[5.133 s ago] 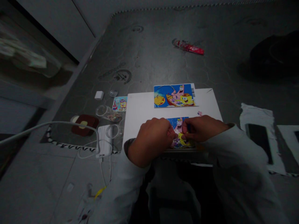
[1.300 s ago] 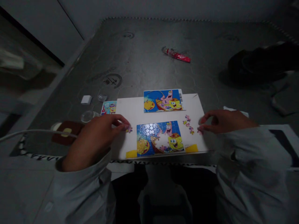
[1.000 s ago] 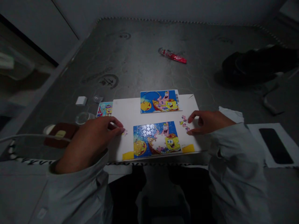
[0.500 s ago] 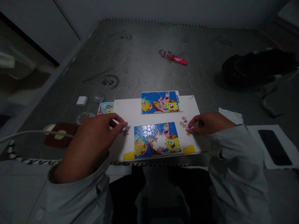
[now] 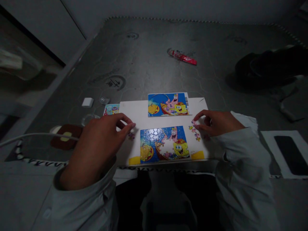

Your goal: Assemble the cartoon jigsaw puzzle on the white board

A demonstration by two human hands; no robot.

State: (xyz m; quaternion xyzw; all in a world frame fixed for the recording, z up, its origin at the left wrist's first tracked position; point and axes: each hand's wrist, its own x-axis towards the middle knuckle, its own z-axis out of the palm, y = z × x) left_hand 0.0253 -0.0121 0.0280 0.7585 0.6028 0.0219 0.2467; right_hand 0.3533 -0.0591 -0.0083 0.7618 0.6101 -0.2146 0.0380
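A partly assembled jigsaw puzzle with a cartoon picture lies on a white board, a pale gap showing in its middle. Behind it is a card with the full picture. Left of the puzzle, my left hand has thumb and forefinger together above a few loose pieces; whatever is between the tips is hidden. On the right side, my right hand closes thumb and forefinger around a pink puzzle piece. Several more loose pieces lie just below those fingertips.
Yellow tape marks the board's front edge. A phone lies at right and a dark bag-like object behind it. Farther back is a red wrapper. At left are a white block, a brown pad and a cable.
My right hand has shifted away from me, from the lower loose pieces to the top one in the group. My left hand stays near its pieces. The whole view has shifted slightly.
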